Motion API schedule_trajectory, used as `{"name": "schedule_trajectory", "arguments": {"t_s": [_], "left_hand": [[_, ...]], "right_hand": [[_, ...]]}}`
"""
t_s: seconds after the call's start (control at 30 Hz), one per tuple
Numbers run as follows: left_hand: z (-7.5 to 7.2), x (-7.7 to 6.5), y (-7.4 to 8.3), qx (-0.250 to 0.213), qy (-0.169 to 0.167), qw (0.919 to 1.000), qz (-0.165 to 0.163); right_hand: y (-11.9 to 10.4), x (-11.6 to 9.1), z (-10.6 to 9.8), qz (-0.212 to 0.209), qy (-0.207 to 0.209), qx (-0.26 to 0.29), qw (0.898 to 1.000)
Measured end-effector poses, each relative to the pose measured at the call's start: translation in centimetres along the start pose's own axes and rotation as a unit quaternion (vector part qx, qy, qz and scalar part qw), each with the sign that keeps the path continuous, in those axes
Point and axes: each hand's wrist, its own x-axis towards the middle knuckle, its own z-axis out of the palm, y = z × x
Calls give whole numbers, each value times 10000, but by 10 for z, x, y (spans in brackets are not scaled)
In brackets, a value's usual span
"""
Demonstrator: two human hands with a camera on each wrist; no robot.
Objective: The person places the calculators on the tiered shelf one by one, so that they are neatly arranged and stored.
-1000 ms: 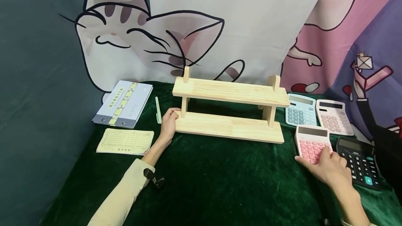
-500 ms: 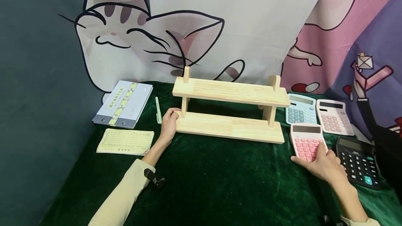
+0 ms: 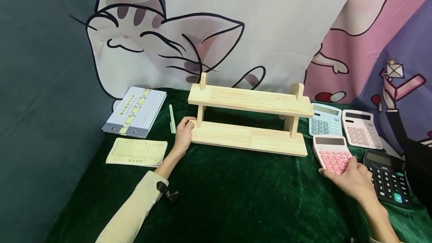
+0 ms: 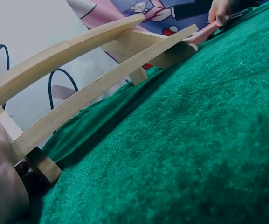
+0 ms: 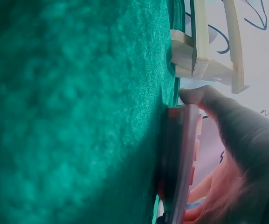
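A two-tier wooden shelf (image 3: pixel 248 134) stands on the green cloth. My left hand (image 3: pixel 183 136) grips the left end of its lower board; in the left wrist view that hand (image 4: pixel 1 172) is at the near end of the board. At the right, my right hand (image 3: pixel 357 181) holds a pink calculator (image 3: pixel 332 151) by its near end, thumb at the left and fingers over the right side. The right wrist view shows the calculator (image 5: pixel 183 154) edge-on, low over or on the cloth. Whether it touches the cloth I cannot tell.
Behind the pink calculator lie a blue calculator (image 3: pixel 325 120) and a pale pink one (image 3: pixel 362 128). A black calculator (image 3: pixel 388 177) is right of my right hand. At the left are a binder (image 3: pixel 135 112), a yellow form pad (image 3: pixel 136 151) and a pen (image 3: pixel 172 119).
The pink calculator and my right hand have shifted slightly left, toward the shelf, and the calculator has turned a little. My left hand stays on the shelf. The head view has shifted slightly.
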Motion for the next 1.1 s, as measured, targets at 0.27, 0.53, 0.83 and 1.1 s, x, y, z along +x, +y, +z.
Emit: {"name": "schedule_trajectory", "arguments": {"t_s": [0.27, 0.53, 0.83, 1.1], "left_hand": [[0, 0, -2, -46, -22, 10000, 36], [0, 1, -2, -58, 9, 9999, 110], [2, -1, -2, 45, 14, 9998, 172], [0, -2, 0, 76, 55, 9999, 107]], "right_hand": [[12, 7, -14, -331, -537, 623, 9961], [-5, 4, -16, -847, 197, 869, 9924], [-29, -1, -31, -917, 536, 1178, 9873], [-65, 3, -52, -1679, 1091, 1563, 9672]]}}
